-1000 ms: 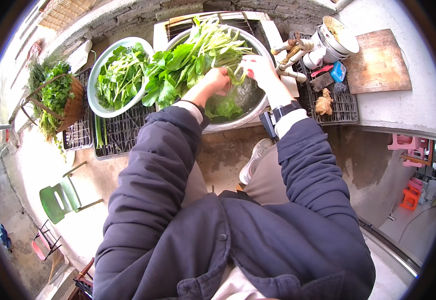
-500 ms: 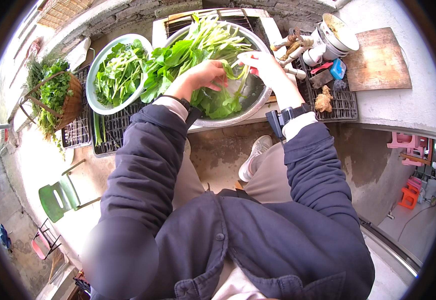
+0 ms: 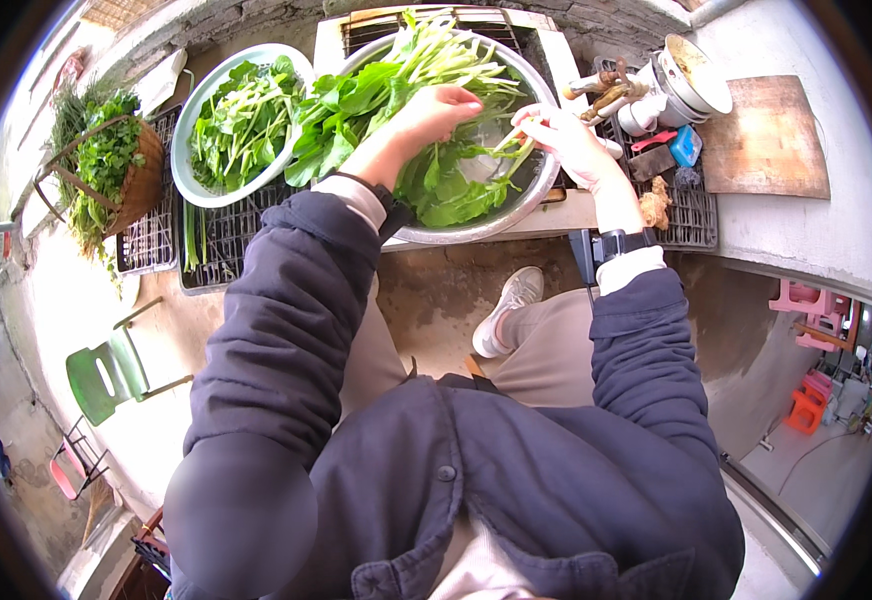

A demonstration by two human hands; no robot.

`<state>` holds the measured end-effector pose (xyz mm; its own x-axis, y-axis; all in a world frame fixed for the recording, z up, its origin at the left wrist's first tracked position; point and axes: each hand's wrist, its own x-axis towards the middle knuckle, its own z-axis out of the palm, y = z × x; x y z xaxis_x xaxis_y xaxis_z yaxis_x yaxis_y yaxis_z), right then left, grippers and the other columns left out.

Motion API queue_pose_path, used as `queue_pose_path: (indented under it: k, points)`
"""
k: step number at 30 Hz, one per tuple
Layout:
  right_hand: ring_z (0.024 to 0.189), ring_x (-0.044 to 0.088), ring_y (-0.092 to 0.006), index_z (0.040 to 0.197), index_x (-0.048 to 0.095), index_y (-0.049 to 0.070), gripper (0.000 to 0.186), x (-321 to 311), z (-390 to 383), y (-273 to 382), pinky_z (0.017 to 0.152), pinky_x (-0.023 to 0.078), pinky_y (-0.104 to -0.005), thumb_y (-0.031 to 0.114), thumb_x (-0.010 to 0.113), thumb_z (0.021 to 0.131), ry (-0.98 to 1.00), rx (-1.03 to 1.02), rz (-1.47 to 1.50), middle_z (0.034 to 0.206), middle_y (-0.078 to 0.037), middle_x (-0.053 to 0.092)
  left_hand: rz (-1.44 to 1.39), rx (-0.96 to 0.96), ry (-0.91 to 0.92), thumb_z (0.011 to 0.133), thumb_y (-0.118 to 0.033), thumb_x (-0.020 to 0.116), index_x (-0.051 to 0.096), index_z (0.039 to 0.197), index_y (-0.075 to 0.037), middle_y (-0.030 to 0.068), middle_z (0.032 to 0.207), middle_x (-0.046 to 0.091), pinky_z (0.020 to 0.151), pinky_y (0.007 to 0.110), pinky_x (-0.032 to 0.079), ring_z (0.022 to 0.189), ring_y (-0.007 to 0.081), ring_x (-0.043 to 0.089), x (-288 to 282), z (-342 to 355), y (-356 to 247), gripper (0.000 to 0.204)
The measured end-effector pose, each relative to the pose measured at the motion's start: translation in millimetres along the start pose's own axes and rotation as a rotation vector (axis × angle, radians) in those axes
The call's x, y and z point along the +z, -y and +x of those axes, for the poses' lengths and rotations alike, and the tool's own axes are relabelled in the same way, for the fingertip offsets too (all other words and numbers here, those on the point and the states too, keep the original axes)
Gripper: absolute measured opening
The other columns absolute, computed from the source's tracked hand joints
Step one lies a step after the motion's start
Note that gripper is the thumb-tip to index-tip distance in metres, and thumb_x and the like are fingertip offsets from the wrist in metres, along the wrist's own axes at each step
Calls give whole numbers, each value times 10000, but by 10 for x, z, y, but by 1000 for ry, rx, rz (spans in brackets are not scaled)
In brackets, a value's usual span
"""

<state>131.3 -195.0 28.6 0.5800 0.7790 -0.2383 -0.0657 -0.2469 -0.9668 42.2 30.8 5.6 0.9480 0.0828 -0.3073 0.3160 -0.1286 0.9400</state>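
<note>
Steel basin (image 3: 541, 190) top centre of frame, full of leafy greens (image 3: 376, 100). My left hand (image 3: 431, 110) sits on the pile, fingers curled down into the leaves, clenched on a bunch. My right hand (image 3: 561, 140) is at the basin's right side, pinching pale stems (image 3: 511, 145) between thumb and fingers. Greens lie with long axis running from upper right to lower left, stems toward my right hand, leaves toward the left. Left hand is nearer the bulk. Count: one steel basin, one white bowl (image 3: 191, 110) of picked greens upper left, one basket (image 3: 146, 170) of herbs far left, one wooden board (image 3: 766, 140) upper right.
</note>
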Motion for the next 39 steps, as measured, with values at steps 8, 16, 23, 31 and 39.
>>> queue_pose_path:
  k: [8, 16, 23, 31, 39]
  points:
    - [873, 575, -77, 1052, 625, 22, 156, -26, -35, 40, 804, 458, -220, 133, 577, 953, 65, -11, -34, 933, -10, 623, 419, 256, 110, 798, -149, 663, 730, 1005, -101, 106, 871, 714, 784, 312, 505, 795, 191, 663, 340, -33, 37, 223]
    - [863, 579, -62, 1064, 651, 4, 172, 155, -9, 3, 811, 453, -210, 106, 599, 936, -213, -141, -126, 920, -2, 659, 145, 61, -117, 827, -174, 697, 740, 934, -75, 42, 809, 717, 681, 260, 506, 696, 105, 636, 325, 47, 38, 152]
    - [889, 590, -72, 1088, 656, 21, 193, 384, -34, 149, 847, 439, -211, 139, 619, 939, -389, -191, 10, 961, -11, 666, 42, 44, -294, 830, -150, 709, 737, 940, -62, 13, 770, 693, 576, 218, 454, 614, 58, 564, 283, 137, 159, 143]
    - [858, 618, -92, 1120, 646, -22, 248, 292, -25, 217, 789, 488, -222, 149, 609, 944, -507, -213, 64, 957, -47, 674, -220, 143, -186, 876, -159, 661, 685, 947, -66, -28, 790, 639, 541, 182, 372, 618, 21, 496, -56, 39, -22, 119]
    - [694, 554, -69, 1065, 673, -17, 211, 393, 100, 141, 662, 460, -203, 129, 635, 917, -624, -145, 205, 908, -34, 682, 330, 241, -31, 837, -204, 695, 696, 1023, -24, 120, 927, 718, 792, 295, 516, 854, 176, 683, 325, -214, -168, 259]
